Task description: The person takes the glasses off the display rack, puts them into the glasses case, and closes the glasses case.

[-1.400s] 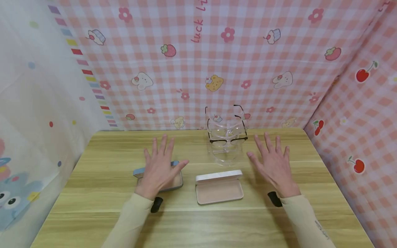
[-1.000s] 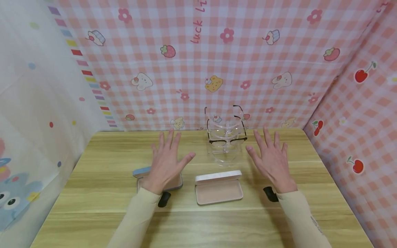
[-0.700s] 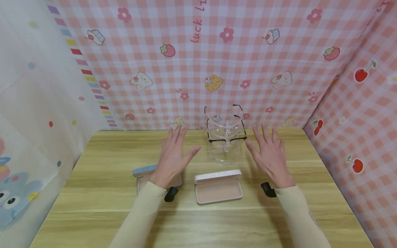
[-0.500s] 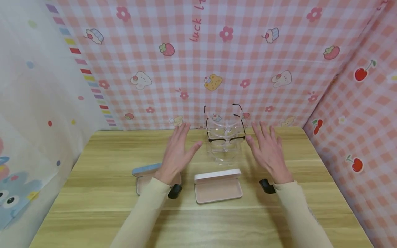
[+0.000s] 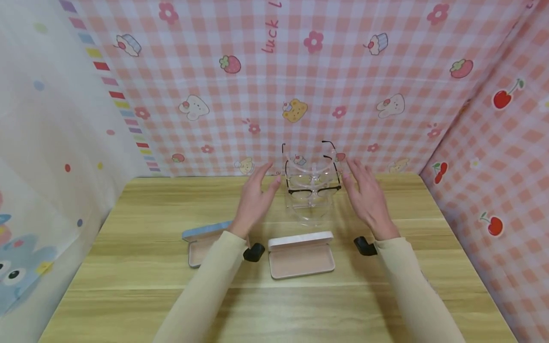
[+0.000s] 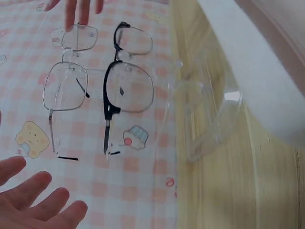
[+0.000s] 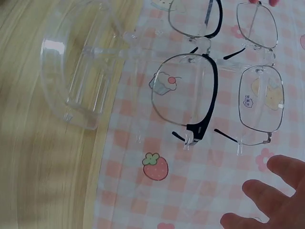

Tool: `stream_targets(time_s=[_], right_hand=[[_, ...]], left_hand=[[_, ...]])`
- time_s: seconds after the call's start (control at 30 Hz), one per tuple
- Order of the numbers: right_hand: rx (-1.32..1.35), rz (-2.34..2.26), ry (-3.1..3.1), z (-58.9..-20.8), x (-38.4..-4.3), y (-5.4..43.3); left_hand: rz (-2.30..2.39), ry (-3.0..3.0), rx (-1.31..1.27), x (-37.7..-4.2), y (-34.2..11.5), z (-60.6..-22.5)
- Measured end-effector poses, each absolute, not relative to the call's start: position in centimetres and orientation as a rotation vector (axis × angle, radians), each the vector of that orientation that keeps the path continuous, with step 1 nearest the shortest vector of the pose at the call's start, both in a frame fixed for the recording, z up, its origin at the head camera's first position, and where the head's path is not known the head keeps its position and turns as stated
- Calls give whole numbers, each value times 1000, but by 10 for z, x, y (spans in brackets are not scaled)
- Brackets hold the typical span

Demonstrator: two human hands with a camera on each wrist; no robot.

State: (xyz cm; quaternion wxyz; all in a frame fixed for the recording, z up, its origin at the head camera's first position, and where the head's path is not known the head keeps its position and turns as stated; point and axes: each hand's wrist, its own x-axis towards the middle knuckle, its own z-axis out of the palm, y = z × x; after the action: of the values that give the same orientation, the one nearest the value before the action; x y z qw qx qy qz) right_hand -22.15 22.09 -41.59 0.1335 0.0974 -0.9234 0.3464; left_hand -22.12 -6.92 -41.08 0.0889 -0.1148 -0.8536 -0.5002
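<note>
A clear plastic glasses stand (image 5: 310, 222) stands at the back of the table and bears two pairs of glasses, one above the other. On the lower tier are black-browed glasses (image 7: 213, 95); thin metal-framed glasses (image 7: 262, 102) sit above them. My left hand (image 5: 254, 202) is raised just left of the stand, fingers extended and thumb apart. On the other side, my right hand (image 5: 368, 200) mirrors it, its thumb close to the black-browed pair's right end. Both hands hold nothing. In the left wrist view, fingertips of the right hand appear beyond the metal-framed glasses (image 6: 66, 86).
In front of the stand lies an open white glasses case (image 5: 302, 264). An open blue glasses case (image 5: 206, 231) lies to its left, partly hidden by the left forearm. Checked cloth (image 5: 360, 81) hangs behind the wooden table (image 5: 300, 309) and along its right side.
Both hands have moved toward the stand from either side. The left went right and away from over the blue case; the right shifted slightly left and forward. The glasses and cases stay put.
</note>
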Motion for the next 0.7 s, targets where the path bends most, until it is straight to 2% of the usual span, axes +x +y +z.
stream_targets(time_s=[0.7], right_hand=[[96, 1501, -2607, -398, -244, 219]], left_hand=[[-2396, -2114, 65, -250, -44, -402]])
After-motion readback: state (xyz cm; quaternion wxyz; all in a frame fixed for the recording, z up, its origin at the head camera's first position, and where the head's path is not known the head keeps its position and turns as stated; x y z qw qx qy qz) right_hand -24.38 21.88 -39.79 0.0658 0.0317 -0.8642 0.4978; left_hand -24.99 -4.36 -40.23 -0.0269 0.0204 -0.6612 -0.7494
